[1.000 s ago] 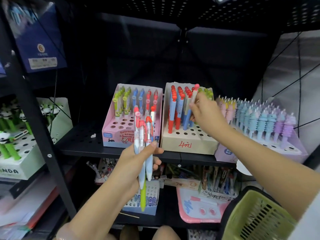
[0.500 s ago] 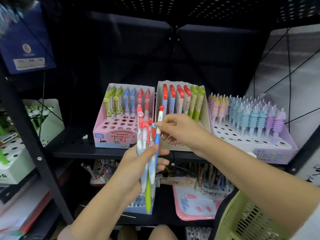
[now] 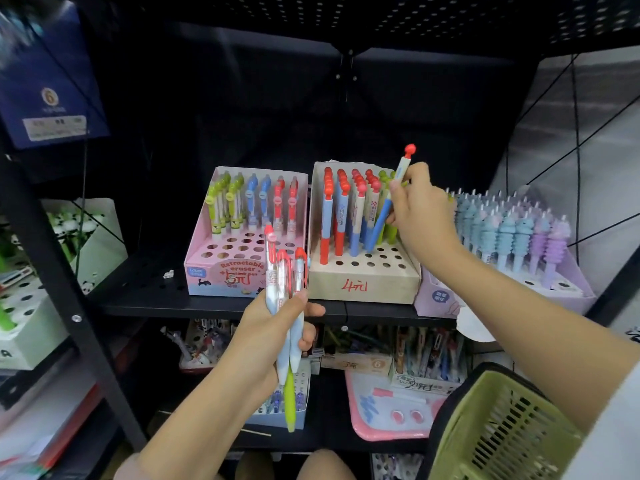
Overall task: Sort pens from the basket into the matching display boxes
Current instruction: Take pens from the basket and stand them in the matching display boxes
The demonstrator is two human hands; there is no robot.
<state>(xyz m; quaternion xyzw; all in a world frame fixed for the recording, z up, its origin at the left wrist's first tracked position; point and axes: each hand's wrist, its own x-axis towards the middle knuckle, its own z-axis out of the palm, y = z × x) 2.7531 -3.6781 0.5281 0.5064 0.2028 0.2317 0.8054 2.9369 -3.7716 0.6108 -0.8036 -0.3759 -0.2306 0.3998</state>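
My right hand [image 3: 420,216] pinches a blue pen with a red knob [image 3: 391,199] between thumb and fingertips, holding it tilted over the beige display box [image 3: 360,282]. Its lower end dips among the pens standing in the rear rows of that box; I cannot tell whether the tip sits in a hole. The box has red, blue and green pens upright at the back and bare holes along its front, with a red handwritten price on the front wall.

My left hand [image 3: 277,327] is in front of the beige box and lower, closed around a bundle of pens [image 3: 287,306]. Their red caps stick up above my thumb, and the pale barrels and one yellow-green barrel hang below my palm.

Touching the beige box on its left is the pink display box [image 3: 221,271], with green, blue and red pens in its back rows and many open holes. Just beside the beige box on its right is the lilac display box [image 3: 440,296], packed with pastel blue and purple pens.

The green basket [image 3: 498,431] sits well below the beige box and to its right, under my right forearm; its contents are hidden from this angle.
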